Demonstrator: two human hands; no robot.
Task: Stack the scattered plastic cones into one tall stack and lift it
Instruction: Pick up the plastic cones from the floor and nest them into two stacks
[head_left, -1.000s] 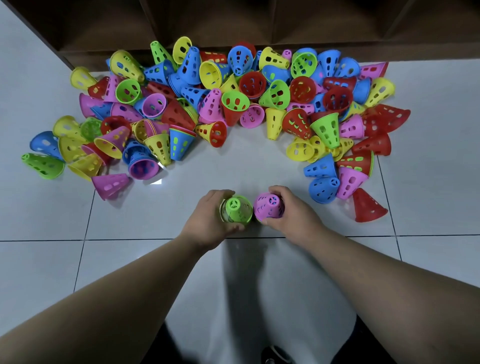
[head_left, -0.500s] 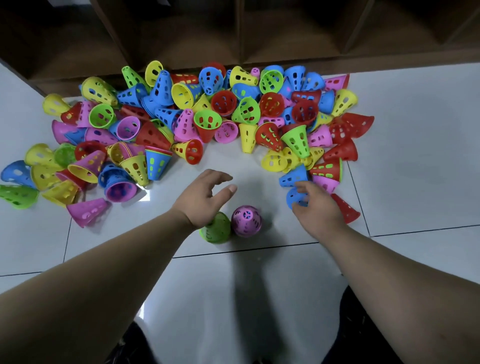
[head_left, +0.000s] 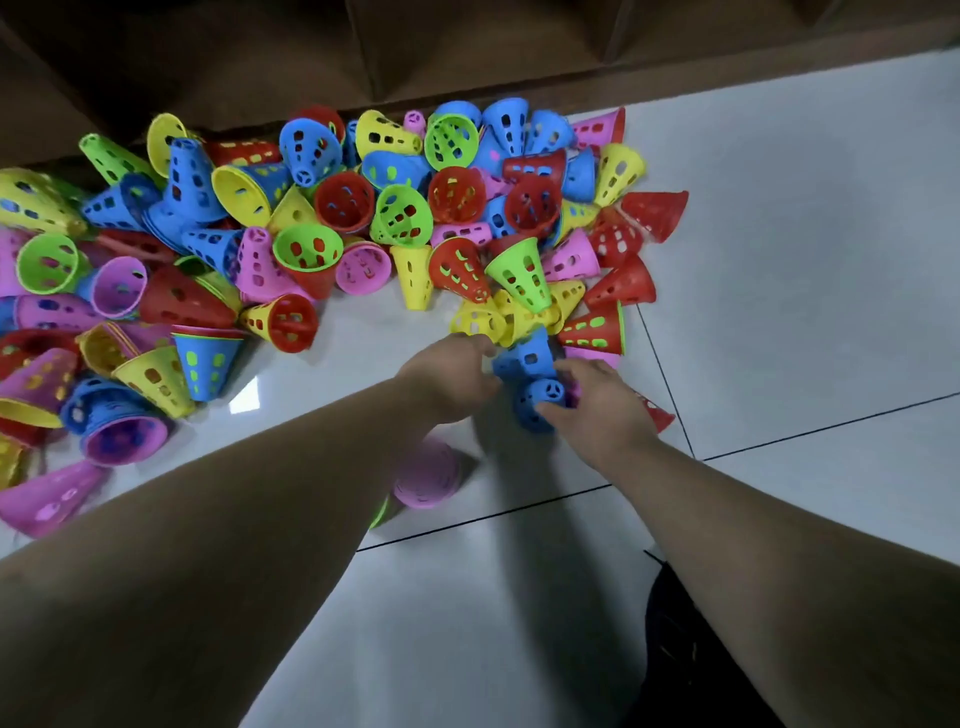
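Several perforated plastic cones in red, blue, yellow, green and pink lie in a loose pile (head_left: 363, 218) on the white tiled floor. At the pile's near right edge my right hand (head_left: 597, 408) is closed around a blue cone (head_left: 537, 402) lying on its side. My left hand (head_left: 449, 374) is just left of it, thumb and fingers closed on the edge of a second blue cone (head_left: 524, 356). Nearer me, a pink cone (head_left: 428, 475) stands upright on the floor. A green cone (head_left: 382, 512) beside it is mostly hidden under my left forearm.
A dark wooden shelf unit (head_left: 467, 57) runs along the far side, right behind the pile. A red cone (head_left: 657, 415) peeks out behind my right hand. Bare white tiles (head_left: 805, 312) stretch to the right of the pile and in front of me.
Both hands left the green and pink cones standing near me and reached forward to the pile's right edge. They now hold blue cones. The camera moved closer and tilted.
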